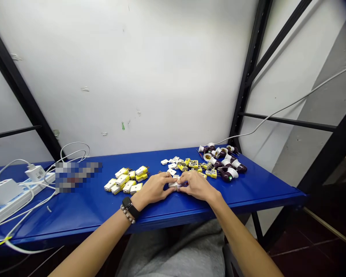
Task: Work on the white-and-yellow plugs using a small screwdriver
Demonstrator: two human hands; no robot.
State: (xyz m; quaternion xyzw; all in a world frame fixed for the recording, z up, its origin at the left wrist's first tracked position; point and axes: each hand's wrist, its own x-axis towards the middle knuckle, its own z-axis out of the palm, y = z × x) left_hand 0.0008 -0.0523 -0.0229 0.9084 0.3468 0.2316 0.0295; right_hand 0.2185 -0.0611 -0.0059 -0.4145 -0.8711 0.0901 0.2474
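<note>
My left hand (155,187), with a dark watch and a bead bracelet at the wrist, pinches a small white plug piece (174,184) near the table's front edge. My right hand (198,185) closes on the same piece from the other side. Something purplish shows under its fingers, too small to make out. Just left of my left hand lies a pile of white-and-yellow plugs (123,179). Beyond my fingers are loose white plug covers (172,166), and open yellow plug halves (193,164) with metal parts showing lie behind my right hand.
Dark purple-and-white lamp holders (226,162) are heaped at the back right of the blue table (265,192). A white power strip (23,196) with tangled cables stands at the left. Black metal posts (249,73) flank the white wall.
</note>
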